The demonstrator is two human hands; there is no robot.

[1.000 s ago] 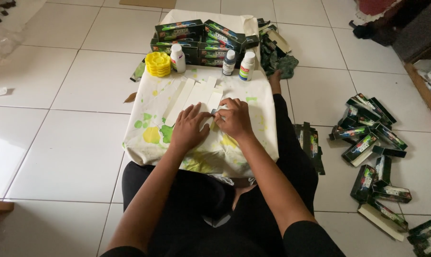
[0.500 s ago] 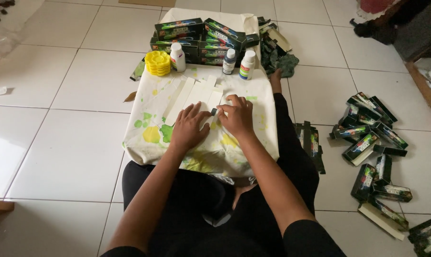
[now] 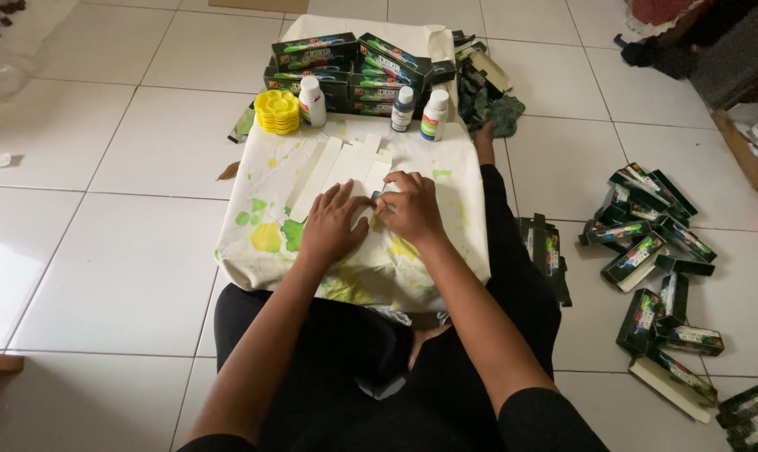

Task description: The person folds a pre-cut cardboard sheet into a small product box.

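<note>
In the head view, the stained cloth (image 3: 262, 243) is spread over the lap and the floor as a working surface, and on it the left hand (image 3: 333, 224) is laid flat, fingers apart, to press down the white cardboard strips (image 3: 337, 167). Just beside it, near the cloth's middle, the right hand (image 3: 408, 209) is closed on a small dark piece (image 3: 376, 197), which cannot be identified. At the far edge of the cloth the yellow palette (image 3: 277, 110), three small bottles (image 3: 312, 100) and stacked dark boxes (image 3: 354, 71) are kept within reach.

Stack of dark green boxes (image 3: 354, 71) along the far edge of the paint-stained cloth (image 3: 262, 243). Yellow palette (image 3: 278, 110) just beside a white bottle (image 3: 312, 101), two more bottles (image 3: 419, 110) near the boxes. More green boxes scattered (image 3: 655, 259) over the tiled floor (image 3: 128, 167), well apart.
</note>
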